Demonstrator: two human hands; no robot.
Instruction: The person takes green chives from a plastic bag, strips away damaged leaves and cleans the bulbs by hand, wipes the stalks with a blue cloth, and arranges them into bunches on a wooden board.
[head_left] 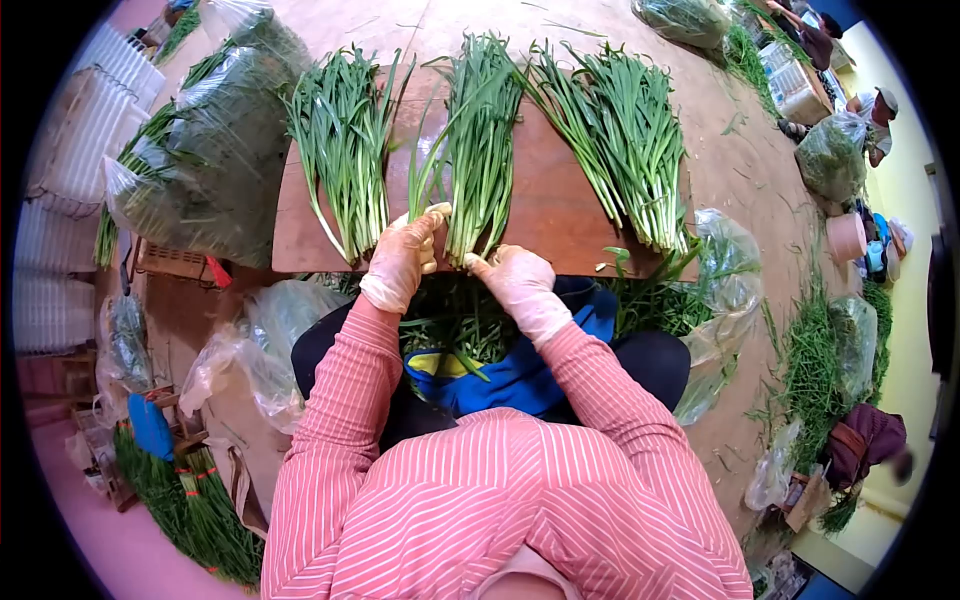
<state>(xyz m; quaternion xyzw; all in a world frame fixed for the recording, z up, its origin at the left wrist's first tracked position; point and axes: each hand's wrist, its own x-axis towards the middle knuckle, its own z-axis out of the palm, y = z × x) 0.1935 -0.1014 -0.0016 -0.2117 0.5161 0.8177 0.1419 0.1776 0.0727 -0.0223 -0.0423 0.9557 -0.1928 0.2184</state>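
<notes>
In the head view, at the middle of the near edge of a brown wooden board point(555, 220), a middle bunch of chive-like greens point(482, 140) with leaf tips pointing far and pale stem ends near. At its lower left, a gloved left hand point(403, 258), with fingers curled in toward the thumb beside the lower ends of a few slim loose stalks; cannot tell if clamped on them. At its lower right, a gloved right hand point(518, 285), with thumb stretched toward the stem ends and fingers bent; cannot tell from this angle if gripping or only touching.

On the left of the board, a left bunch point(345, 150); on the right, well apart from the middle one, a wider right bunch point(635, 150), both laid leaves far and stems near. Below the near edge, between dark-clad knees, blue cloth point(530, 375) with a yellow patch, and more greens behind it. Left of the board, a large clear plastic bag point(225, 150) stuffed with greens; farther left, stacked white containers point(70, 180). Near left, red-banded bundles point(190, 500). On the right, scattered greens point(810, 360) on the floor, a pink bucket point(845, 237) and, nearer, a maroon bag point(865, 445). Far right, a co-worker in a cap point(880, 125) beside another bag of greens point(833, 155).
</notes>
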